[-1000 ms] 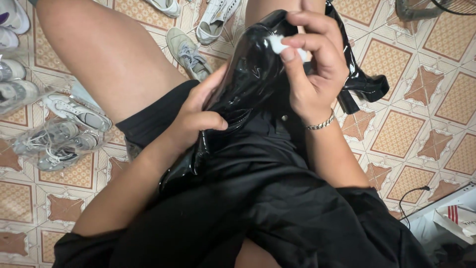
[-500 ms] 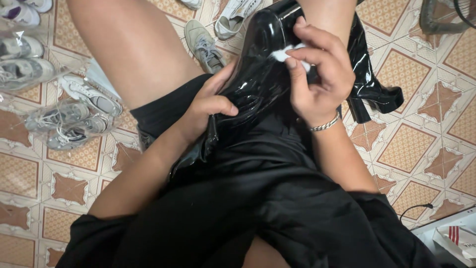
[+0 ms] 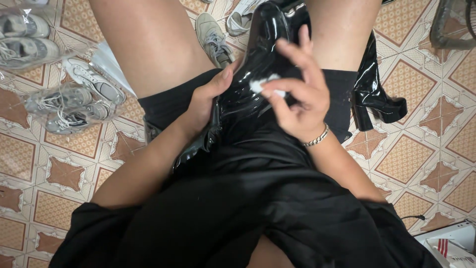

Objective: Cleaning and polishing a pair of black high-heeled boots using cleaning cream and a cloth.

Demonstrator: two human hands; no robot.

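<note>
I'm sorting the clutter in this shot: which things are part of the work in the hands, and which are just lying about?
In use:
- glossy black boot, steadied by the left hand
- small white wad, pinched in the right hand

Lying about:
- second black heeled boot on the tiled floor
- bagged grey sneakers
- loose beige sneaker

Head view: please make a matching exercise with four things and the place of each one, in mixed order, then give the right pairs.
Things:
1. Glossy black boot on the lap
2. Small white pad
3. Black high-heeled boot
4. Silver chain bracelet

Places:
A. Upright on the tiled floor
B. On the right wrist
C. Held by the left hand
D. In the right hand's fingers

Pairs: 1-C, 2-D, 3-A, 4-B
</note>
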